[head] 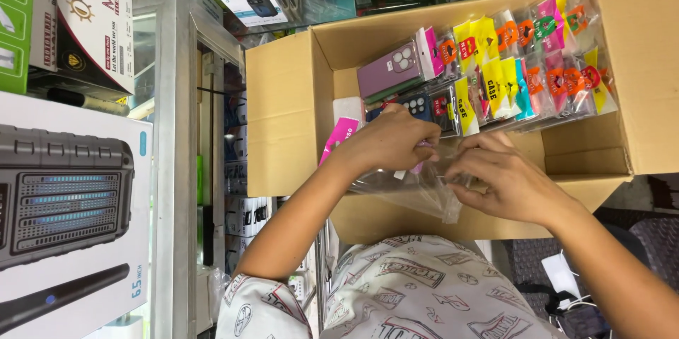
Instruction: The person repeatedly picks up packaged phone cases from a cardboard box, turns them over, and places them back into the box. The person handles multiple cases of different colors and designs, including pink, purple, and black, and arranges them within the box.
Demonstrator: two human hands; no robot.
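Two hands at work over an open cardboard box [290, 109], seen from above past a patterned pale shirt [417, 296] at the bottom of the view. Left hand [389, 141] closed, fingers pinching the upper edge of a clear plastic sleeve [417, 194], a sliver of pink showing just under the knuckles. Right hand [506, 180] likewise closed on the same sleeve, fingertips curled in and gripping its opposite edge, so the sleeve hangs stretched between both, over the near wall of the box. Just beside the left wrist, a pink card [338, 135] leaning inside the box. Beyond the hands, a dense row of packaged phone cases [509, 70] standing on edge, yellow, pink and orange header cards side by side, filling the far half of the box; at the left end of the row, a purple phone case [389, 70] with round camera cut-outs. Off to the left, well apart from the box, a large white carton [71, 226] picturing a dark speaker, and past it a glass-and-metal display cabinet [173, 134]. Further back, stacked small boxes [251, 3] on shelving.
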